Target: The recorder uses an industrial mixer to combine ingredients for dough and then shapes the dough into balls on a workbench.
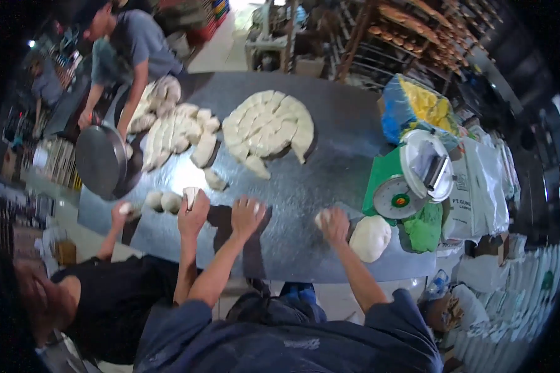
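My left hand [247, 217] is curled on the metal table [286, 205], a bit of pale dough showing at its fingers. Further right, my right hand [335, 226] closes over another dough piece [320, 219], which peeks out at its left side. A large smooth dough lump [371, 239] rests just right of that hand. Ahead of my hands lies a flat round of dough [269, 124], cut into many pieces. More cut dough strips [171, 135] and a loose piece [215, 179] lie to its left.
At left, a co-worker's hands [194, 214] hold dough beside several dough balls [162, 201]. Another person at the far left grips a round metal pan [101, 160]. A green scale [379, 186] stands right, near a green plastic bag [424, 229] and a blue-and-yellow bag [417, 105]. Bread racks [410, 28] stand behind.
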Demonstrator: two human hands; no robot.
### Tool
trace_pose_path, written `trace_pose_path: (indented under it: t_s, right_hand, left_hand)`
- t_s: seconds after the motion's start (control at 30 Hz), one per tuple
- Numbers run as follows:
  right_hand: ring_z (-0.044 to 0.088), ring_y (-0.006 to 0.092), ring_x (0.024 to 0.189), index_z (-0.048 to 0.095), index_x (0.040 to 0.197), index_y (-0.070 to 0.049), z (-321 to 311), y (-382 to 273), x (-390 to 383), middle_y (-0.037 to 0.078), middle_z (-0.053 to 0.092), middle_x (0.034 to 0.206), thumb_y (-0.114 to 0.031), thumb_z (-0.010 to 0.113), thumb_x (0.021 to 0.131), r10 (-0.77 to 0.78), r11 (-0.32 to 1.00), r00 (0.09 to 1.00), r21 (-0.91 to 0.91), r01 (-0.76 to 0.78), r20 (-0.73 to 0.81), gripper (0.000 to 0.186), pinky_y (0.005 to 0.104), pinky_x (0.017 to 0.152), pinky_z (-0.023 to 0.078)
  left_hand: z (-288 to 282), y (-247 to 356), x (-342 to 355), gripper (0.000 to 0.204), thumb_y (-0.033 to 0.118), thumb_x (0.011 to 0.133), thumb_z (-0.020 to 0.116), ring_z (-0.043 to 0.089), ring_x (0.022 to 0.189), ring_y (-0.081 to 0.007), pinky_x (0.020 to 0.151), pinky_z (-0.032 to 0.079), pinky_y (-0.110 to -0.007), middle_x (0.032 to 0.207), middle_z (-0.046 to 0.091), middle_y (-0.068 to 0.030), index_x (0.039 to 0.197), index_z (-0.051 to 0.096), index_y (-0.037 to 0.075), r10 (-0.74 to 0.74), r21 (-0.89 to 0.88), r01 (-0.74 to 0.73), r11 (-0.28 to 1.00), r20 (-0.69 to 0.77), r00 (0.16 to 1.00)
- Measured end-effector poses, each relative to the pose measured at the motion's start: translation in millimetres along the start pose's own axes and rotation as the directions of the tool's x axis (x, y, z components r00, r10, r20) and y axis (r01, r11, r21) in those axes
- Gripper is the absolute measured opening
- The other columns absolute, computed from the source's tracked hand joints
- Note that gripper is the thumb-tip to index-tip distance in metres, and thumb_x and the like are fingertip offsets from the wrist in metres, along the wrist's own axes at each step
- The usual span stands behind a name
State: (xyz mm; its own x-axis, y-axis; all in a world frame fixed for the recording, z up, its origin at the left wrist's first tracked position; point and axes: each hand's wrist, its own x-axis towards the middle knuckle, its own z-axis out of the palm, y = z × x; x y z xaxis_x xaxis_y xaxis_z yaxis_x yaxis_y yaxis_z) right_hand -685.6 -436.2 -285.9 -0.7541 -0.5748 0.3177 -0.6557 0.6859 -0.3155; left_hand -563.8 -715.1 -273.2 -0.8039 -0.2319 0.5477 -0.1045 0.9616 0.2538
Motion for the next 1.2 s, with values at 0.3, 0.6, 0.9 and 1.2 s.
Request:
trace_pose_path:
  t_s: [0.3,0.6,0.9,1.2]
  right_hand:
    - [0.056,0.0347,0.086,0.055,0.087,-0.003,9.0,-63.8,-76.0,0.018,0.060,0.084,-0.036,0.062,0.082,0.278,0.959,0.950,0.100,-0.266,-0.144,0.034,0.0423,0.078,0.043]
    - [0.058,0.0388,0.097,0.038,0.121,-0.001,-56.8,20.3,-43.8,0.024,0.060,0.101,-0.046,0.064,0.080,0.841,0.471,0.539,0.550,-0.690,-0.044,0.066,0.0424,0.083,0.045]
    - [0.053,0.0277,0.092,0.060,0.102,-0.008,-76.1,-60.1,-39.4,0.015,0.059,0.098,-0.035,0.067,0.080,0.662,0.358,0.678,0.660,-0.660,0.320,0.036,0.0386,0.079,0.042]
    - [0.050,0.0366,0.099,0.058,0.097,-0.003,4.8,-71.1,6.0,0.018,0.055,0.101,-0.033,0.054,0.086,0.237,0.967,0.964,0.062,-0.246,0.123,0.033,0.0445,0.083,0.041]
  left_hand:
    - [-14.1,45.8,-81.6,0.029,0.037,0.081,0.061,0.055,0.078,-0.0303,0.073,0.040,-0.044,0.076,0.059,-0.0088,0.076,0.061,0.008,-0.070,-0.232,0.079,0.969,0.046,0.996]
    - [-12.3,47.0,-39.8,0.058,0.057,0.087,0.042,0.059,0.074,-0.0381,0.066,0.044,-0.047,0.077,0.063,-0.0194,0.080,0.065,0.004,-0.446,-0.137,0.536,0.833,0.407,0.797]
    - [-38.4,30.1,-10.2,0.059,0.057,0.085,0.048,0.060,0.084,-0.0393,0.075,0.044,-0.046,0.088,0.065,-0.0203,0.087,0.064,0.001,-0.549,-0.222,0.719,0.659,0.511,0.661]
    - [23.0,-5.4,14.5,0.042,0.037,0.086,0.046,0.063,0.066,-0.0376,0.063,0.049,-0.047,0.070,0.064,-0.0195,0.071,0.069,0.005,-0.444,0.143,0.427,0.893,0.432,0.785]
